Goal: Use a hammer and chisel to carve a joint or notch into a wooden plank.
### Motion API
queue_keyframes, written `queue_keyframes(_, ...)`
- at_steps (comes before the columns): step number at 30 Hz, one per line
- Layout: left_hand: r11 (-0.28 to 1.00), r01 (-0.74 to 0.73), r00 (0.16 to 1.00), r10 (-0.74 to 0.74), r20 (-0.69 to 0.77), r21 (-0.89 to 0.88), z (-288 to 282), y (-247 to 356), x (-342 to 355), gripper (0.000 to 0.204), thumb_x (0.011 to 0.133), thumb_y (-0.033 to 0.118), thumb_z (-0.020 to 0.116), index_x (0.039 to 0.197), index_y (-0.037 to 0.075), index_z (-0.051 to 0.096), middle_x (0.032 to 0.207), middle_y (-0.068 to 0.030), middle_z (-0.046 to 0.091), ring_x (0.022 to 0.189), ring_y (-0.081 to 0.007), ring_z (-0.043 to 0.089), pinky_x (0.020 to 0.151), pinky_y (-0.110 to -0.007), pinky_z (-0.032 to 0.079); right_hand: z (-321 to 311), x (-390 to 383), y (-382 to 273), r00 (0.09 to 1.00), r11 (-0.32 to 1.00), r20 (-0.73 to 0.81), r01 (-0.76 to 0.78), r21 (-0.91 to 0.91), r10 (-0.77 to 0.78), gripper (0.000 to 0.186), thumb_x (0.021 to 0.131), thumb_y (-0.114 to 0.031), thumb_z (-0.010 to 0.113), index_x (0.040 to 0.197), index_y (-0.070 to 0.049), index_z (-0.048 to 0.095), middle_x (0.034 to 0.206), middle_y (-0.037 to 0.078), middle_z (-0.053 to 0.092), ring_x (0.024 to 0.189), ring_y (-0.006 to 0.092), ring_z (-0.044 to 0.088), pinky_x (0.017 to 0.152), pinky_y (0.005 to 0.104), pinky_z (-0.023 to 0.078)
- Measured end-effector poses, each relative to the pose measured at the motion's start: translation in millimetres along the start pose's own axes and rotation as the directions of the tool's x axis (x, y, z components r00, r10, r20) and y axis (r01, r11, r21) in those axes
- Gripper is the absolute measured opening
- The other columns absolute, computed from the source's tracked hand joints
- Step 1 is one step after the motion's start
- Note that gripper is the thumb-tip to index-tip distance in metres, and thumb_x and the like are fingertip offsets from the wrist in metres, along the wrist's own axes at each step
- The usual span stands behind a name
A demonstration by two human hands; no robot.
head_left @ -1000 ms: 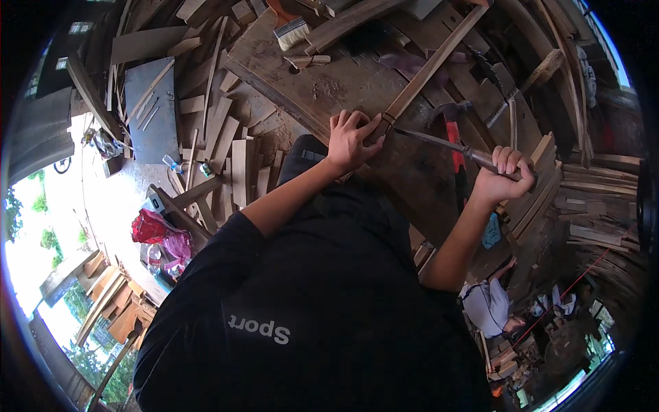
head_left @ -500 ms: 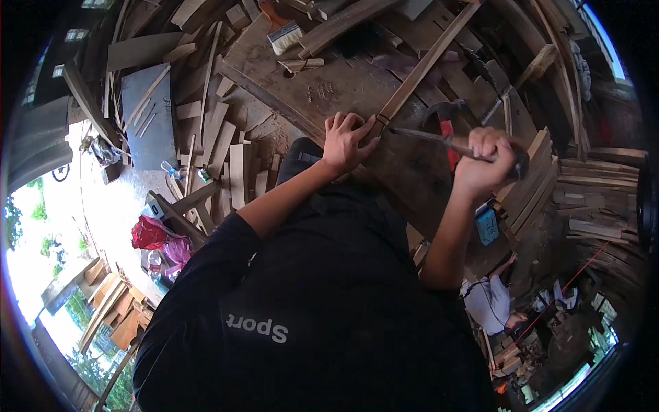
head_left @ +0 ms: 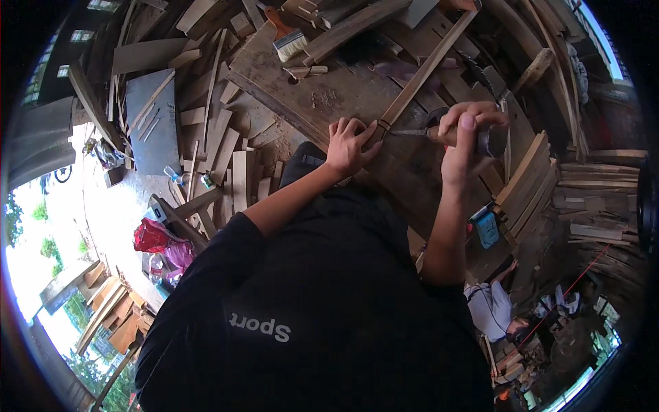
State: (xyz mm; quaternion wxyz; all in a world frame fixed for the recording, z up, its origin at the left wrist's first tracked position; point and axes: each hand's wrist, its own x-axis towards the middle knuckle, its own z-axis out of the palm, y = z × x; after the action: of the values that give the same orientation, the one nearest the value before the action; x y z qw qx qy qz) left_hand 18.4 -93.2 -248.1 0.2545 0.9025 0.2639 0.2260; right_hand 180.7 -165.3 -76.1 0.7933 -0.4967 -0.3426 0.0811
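My left hand point(head_left: 349, 147) grips the near end of a long wooden strip point(head_left: 427, 72) lying over the workbench point(head_left: 329, 99), thumb and fingers closed about its end. My right hand point(head_left: 470, 130) is wrapped around the wooden handle of a chisel point(head_left: 410, 132), held sideways. The chisel's tip points left and meets or nearly meets the strip's end beside my left fingertips; exact contact is hard to make out. Dark slots or marks show on the strip there.
A paintbrush point(head_left: 291, 45) and a small wood piece point(head_left: 305, 71) lie on the far bench. Stacked boards point(head_left: 525, 178) stand at the right, near a blue packet point(head_left: 487, 229). Offcuts point(head_left: 221, 147) and a grey panel point(head_left: 151, 123) lie left. Another person point(head_left: 491, 312) is at lower right.
My right hand has turned and shifted slightly left and up with the chisel, now covering the red-handled hammer seen behind it before. My left hand stays on the strip's end.
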Motion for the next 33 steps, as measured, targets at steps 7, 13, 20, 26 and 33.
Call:
queue_keyframes(7, 1.000, 0.006, 1.000, -0.007, -0.027, -0.017, -0.7, -3.0, -1.7, 0.046, 0.080, 0.032, 0.074, 0.122, 0.014, 0.069, 0.098, -0.0057, 0.057, 0.098, -0.0259, 0.051, 0.091, -0.041, 0.038, -21.4, -21.8, -7.7, 0.974, 0.976, 0.068, -0.218, -0.004, 0.217, 0.019, 0.094, -0.022, 0.057, 0.095, -0.004, 0.052, 0.093, 0.009, 0.053, 0.092, 0.0228, 0.056, 0.087, 0.0423, 0.048)
queue_keyframes(13, 0.999, 0.031, 0.998, -0.030, 0.051, -0.018, -4.0, -3.2, -3.3, 0.048, 0.084, 0.032, 0.073, 0.128, 0.014, 0.067, 0.103, -0.0067, 0.058, 0.101, -0.0266, 0.051, 0.093, -0.042, 0.036, -17.6, -22.1, -7.5, 0.992, 0.979, 0.038, -0.123, 0.161, 0.118, 0.020, 0.095, -0.025, 0.050, 0.088, -0.009, 0.042, 0.078, 0.008, 0.047, 0.057, 0.0162, 0.044, 0.057, 0.0340, 0.040)
queue_keyframes(20, 0.999, 0.029, 0.999, -0.028, 0.042, -0.035, -6.0, -3.0, -3.2, 0.047, 0.083, 0.031, 0.073, 0.128, 0.014, 0.068, 0.103, -0.0063, 0.058, 0.101, -0.0263, 0.050, 0.093, -0.042, 0.036, -21.4, -13.3, -4.0, 0.924, 0.979, 0.366, -0.164, 0.122, 0.109, 0.023, 0.086, -0.026, 0.057, 0.086, -0.006, 0.046, 0.068, 0.005, 0.045, 0.057, 0.0156, 0.042, 0.056, 0.0314, 0.038)
queue_keyframes(26, 0.999, 0.029, 0.999, -0.028, 0.021, -0.015, -5.7, -3.6, -4.7, 0.046, 0.084, 0.031, 0.073, 0.127, 0.015, 0.068, 0.100, -0.0056, 0.056, 0.100, -0.0256, 0.050, 0.094, -0.041, 0.035, -15.7, -1.8, -7.4, 0.842, 0.915, 0.499, -0.345, 0.207, 0.205, 0.021, 0.079, -0.021, 0.063, 0.084, -0.007, 0.047, 0.070, 0.005, 0.047, 0.062, 0.0122, 0.043, 0.059, 0.0282, 0.037)
queue_keyframes(33, 0.999, 0.006, 1.000, -0.006, -0.008, -0.043, -5.1, -3.7, -4.0, 0.044, 0.083, 0.030, 0.074, 0.124, 0.015, 0.069, 0.097, -0.0054, 0.055, 0.097, -0.0250, 0.051, 0.092, -0.041, 0.036, -23.1, -9.1, -4.5, 0.844, 0.918, 0.508, -0.323, 0.229, 0.170, 0.026, 0.087, -0.028, 0.058, 0.081, -0.007, 0.044, 0.065, 0.005, 0.043, 0.057, 0.0136, 0.039, 0.056, 0.0298, 0.032)
